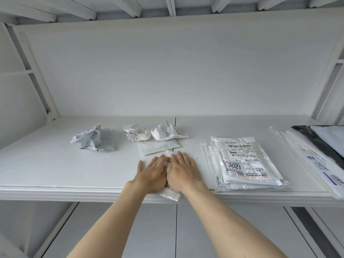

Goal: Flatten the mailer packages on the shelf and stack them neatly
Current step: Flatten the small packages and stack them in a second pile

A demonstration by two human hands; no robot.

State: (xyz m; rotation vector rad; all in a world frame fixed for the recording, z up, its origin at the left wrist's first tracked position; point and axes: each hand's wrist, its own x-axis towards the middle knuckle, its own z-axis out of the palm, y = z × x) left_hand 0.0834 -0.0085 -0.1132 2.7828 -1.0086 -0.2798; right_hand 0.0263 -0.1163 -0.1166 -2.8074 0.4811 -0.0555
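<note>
Left hand point(151, 173): flat, fingers straight, pressing the mailer point(170, 194).
Right hand point(183, 171): flat beside it, pressing too.
Mailer: at the shelf point(74, 175) front edge.
Stack point(245, 161): just right.

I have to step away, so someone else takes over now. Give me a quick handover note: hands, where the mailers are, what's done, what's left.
Left hand and right hand: both flat, side by side, pressing a white mailer at the shelf's front edge; its near corner overhangs.
Done: a flattened stack lies to the right, label 3021 on top. Larger mailers lie further right.
Left: three crumpled mailers at the back: one left, two in the middle. A flat pouch lies in front of those two.
Next, probably: move the pressed mailer onto the stack.
</note>
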